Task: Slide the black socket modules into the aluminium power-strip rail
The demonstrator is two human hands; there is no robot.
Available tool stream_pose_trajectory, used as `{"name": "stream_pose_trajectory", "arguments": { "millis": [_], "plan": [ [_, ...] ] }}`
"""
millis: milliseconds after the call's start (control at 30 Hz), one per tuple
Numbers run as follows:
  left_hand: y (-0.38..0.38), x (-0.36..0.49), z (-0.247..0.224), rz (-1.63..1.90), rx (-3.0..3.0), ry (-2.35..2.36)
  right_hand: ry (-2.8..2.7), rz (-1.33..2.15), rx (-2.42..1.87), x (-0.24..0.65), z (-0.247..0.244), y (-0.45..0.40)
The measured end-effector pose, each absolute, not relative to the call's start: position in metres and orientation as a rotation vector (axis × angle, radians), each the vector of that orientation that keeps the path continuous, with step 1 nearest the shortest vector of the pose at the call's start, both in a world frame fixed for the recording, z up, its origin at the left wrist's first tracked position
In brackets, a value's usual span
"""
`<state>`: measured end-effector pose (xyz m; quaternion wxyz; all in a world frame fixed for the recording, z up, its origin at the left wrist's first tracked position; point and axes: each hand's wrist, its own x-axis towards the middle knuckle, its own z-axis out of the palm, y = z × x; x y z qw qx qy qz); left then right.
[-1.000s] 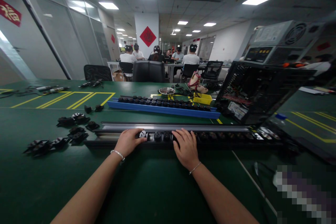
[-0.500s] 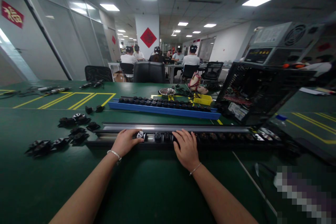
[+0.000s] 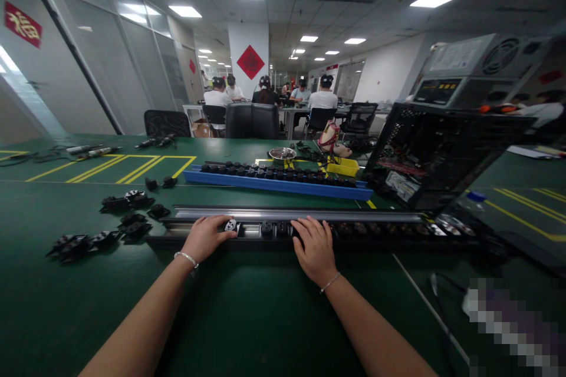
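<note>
A long black rail point(image 3: 260, 245) lies across the green table, with a row of small black parts point(image 3: 359, 229) seated in its channel. Near its left end my left hand point(image 3: 204, 238) grips a black part with a white top point(image 3: 231, 225) between thumb and fingers, in the channel. A bare stretch of metal separates that part from two black parts point(image 3: 274, 228) further right. My right hand point(image 3: 315, 245) rests over the row just beyond them, fingers bent onto the rail; whatever lies beneath its fingers is hidden.
Loose black parts point(image 3: 135, 227) lie in clusters at the left. Behind the rail sit a blue rail point(image 3: 274, 187) full of parts, a metal bowl point(image 3: 282, 154) and a yellow tray point(image 3: 342, 166). An open computer case point(image 3: 424, 153) stands at the right. People sit in the background.
My left hand has shifted slightly left along the channel together with the white-topped part. My right hand has stayed almost in place.
</note>
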<state>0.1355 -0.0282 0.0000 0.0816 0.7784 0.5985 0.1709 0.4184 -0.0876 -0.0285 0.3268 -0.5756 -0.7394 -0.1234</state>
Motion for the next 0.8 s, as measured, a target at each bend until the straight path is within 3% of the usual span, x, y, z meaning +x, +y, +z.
{"name": "stream_pose_trajectory", "arguments": {
  "millis": [800],
  "plan": [
    [-0.029, 0.119, 0.008, 0.398, 2.322, 1.872, -1.935, -0.334, -1.497, 0.418, -0.028, -0.088]
  ]
}}
